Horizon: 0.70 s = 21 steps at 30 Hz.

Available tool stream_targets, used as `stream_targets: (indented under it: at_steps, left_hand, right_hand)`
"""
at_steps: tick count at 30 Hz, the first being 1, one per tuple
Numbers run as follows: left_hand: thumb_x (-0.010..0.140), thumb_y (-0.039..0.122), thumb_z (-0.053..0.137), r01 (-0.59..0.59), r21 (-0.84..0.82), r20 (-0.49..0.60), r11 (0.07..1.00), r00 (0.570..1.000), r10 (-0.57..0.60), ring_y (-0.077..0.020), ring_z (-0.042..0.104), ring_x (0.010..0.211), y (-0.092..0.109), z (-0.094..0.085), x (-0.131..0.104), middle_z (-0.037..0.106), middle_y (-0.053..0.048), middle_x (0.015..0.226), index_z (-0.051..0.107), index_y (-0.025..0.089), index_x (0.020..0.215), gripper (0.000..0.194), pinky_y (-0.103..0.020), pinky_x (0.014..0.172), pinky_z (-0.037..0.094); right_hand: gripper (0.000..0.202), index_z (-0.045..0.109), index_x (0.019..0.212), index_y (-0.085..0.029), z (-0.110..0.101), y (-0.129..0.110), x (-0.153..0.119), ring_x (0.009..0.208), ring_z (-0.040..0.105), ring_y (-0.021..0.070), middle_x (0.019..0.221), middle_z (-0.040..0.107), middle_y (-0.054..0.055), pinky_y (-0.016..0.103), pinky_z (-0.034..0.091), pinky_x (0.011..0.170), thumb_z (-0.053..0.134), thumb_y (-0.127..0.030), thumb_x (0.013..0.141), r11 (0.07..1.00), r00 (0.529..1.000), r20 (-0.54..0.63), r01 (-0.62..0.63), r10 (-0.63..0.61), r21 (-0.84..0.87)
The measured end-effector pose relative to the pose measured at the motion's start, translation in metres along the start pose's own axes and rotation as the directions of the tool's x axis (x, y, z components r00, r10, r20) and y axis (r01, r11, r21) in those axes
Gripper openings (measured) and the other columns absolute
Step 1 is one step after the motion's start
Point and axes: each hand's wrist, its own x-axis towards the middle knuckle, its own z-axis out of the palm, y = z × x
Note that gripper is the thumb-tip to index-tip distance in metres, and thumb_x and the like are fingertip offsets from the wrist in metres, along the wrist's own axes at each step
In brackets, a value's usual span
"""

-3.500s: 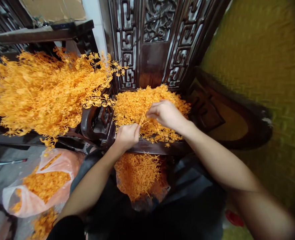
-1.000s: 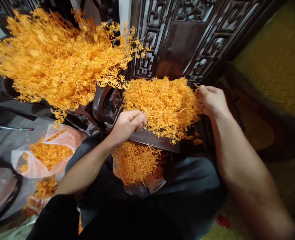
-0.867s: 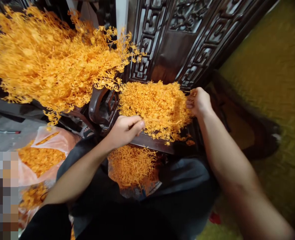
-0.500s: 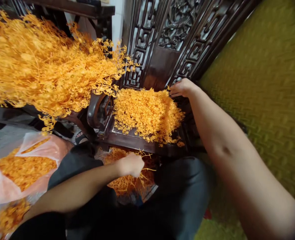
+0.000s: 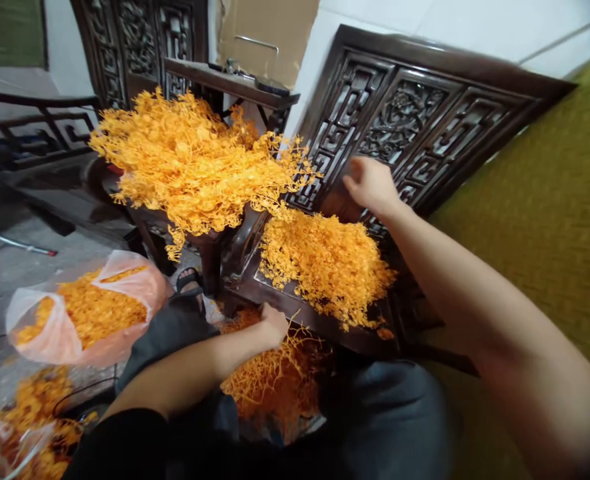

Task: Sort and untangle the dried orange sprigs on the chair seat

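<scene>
My left hand is closed around thin orange branching stems, low between my knees. Beneath it lies a heap of bare orange stems. My right hand is raised above the back of a pile of small yellow-orange sprigs, apart from it. Its fingers are curled in, and I cannot see whether anything is inside them. The pile rests on the seat of a dark carved wooden chair. To its left, a larger bunch of long orange sprigs spreads over dark furniture.
On the floor at left sits an open pinkish plastic bag with orange pieces inside. More orange sprigs lie at the lower left. A carved chair back rises behind the pile. A yellow-green woven surface stands at right.
My right hand has lifted from the back edge of the pile, and its fingers have curled in. My left hand stays closed on the stems. The view has swung left and up.
</scene>
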Motion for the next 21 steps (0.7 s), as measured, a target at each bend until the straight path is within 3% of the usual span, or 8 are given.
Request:
stream_targets:
  at_steps: [2,5,8,10,12,14,17,21]
  left_hand:
    - [0.08,0.02,0.078,0.033,-0.023,-0.094,0.999,0.995,-0.035,-0.0385,0.072,0.107,-0.006,-0.011,-0.007,0.075,-0.025,0.112,0.079,0.01,0.109,0.031,-0.052,0.088,0.056]
    - [0.086,0.007,0.063,0.023,-0.051,-0.203,0.998,0.979,-0.033,-0.0314,0.075,0.101,-0.021,-0.033,-0.024,0.077,-0.021,0.103,0.08,0.01,0.102,0.023,-0.042,0.084,0.059]
    - [0.087,0.007,0.058,0.003,-0.059,-0.325,0.998,0.946,-0.022,-0.0282,0.075,0.101,-0.045,-0.056,-0.051,0.078,-0.017,0.101,0.079,0.012,0.097,0.024,-0.036,0.084,0.059]
    - [0.09,0.01,0.053,0.031,-0.068,-0.446,0.997,0.893,-0.058,-0.029,0.075,0.103,-0.062,-0.071,-0.074,0.078,-0.015,0.101,0.078,0.014,0.099,0.027,-0.036,0.084,0.059]
    - [0.092,0.013,0.049,0.083,-0.12,-0.616,0.989,0.775,-0.14,-0.0294,0.076,0.096,-0.077,-0.083,-0.097,0.078,-0.013,0.098,0.076,0.015,0.101,0.028,-0.038,0.08,0.06]
    - [0.094,0.017,0.048,0.098,-0.203,-0.771,0.974,0.597,-0.221,-0.0272,0.077,0.087,-0.088,-0.092,-0.12,0.078,-0.01,0.095,0.075,0.019,0.103,0.028,-0.037,0.075,0.06]
    - [0.101,0.025,0.045,0.01,-0.303,-0.897,0.953,0.335,-0.289,-0.0215,0.076,0.087,-0.105,-0.103,-0.155,0.079,-0.005,0.098,0.073,0.024,0.11,0.03,-0.035,0.08,0.059]
    - [0.104,0.028,0.044,-0.057,-0.41,-0.912,0.91,-0.004,-0.411,-0.02,0.071,0.107,-0.147,-0.13,-0.19,0.075,-0.008,0.121,0.067,0.021,0.126,0.033,-0.037,0.1,0.053]
  right_hand:
    - [0.053,0.052,0.146,-0.012,-0.01,-0.071,0.007,0.13,0.055,0.0331,0.14,0.058,0.021,0.051,0.043,0.109,0.049,-0.032,0.097,0.952,0.949,-0.118,0.3,-0.292,0.066]
    - [0.057,0.052,0.146,-0.017,-0.019,-0.173,0.014,0.138,0.048,0.0336,0.145,0.056,0.018,0.052,0.037,0.113,0.058,-0.04,0.095,0.721,0.726,0.005,0.682,-0.688,0.124]
    - [0.048,0.069,0.127,-0.017,-0.02,-0.24,0.025,0.115,0.063,0.0303,0.118,0.071,0.014,0.044,0.045,0.101,0.064,-0.051,0.092,0.62,0.546,0.313,0.75,-0.777,0.229]
    - [0.044,0.076,0.107,-0.016,-0.017,-0.265,0.041,0.096,0.068,0.0263,0.099,0.074,0.012,0.038,0.047,0.086,0.057,-0.054,0.097,0.685,0.575,0.404,0.696,-0.712,0.215]
    - [0.041,0.077,0.108,-0.016,-0.014,-0.279,0.062,0.097,0.068,0.0256,0.105,0.074,0.013,0.035,0.045,0.081,0.05,-0.046,0.102,0.73,0.683,0.276,0.67,-0.677,0.131]
    - [0.033,0.071,0.126,-0.019,-0.008,-0.289,0.082,0.109,0.065,0.0265,0.124,0.07,0.013,0.034,0.044,0.082,0.05,-0.029,0.102,0.714,0.702,0.163,0.7,-0.693,0.022]
    - [0.043,0.066,0.135,-0.021,0.003,-0.298,0.104,0.111,0.065,0.0265,0.126,0.07,0.013,0.032,0.043,0.08,0.05,-0.011,0.097,0.666,0.663,0.355,0.734,-0.66,-0.131]
    - [0.039,0.07,0.129,-0.019,0.009,-0.287,0.119,0.102,0.069,0.0269,0.119,0.069,0.016,0.034,0.045,0.078,0.046,-0.014,0.099,0.712,0.725,0.374,0.672,-0.578,-0.203]
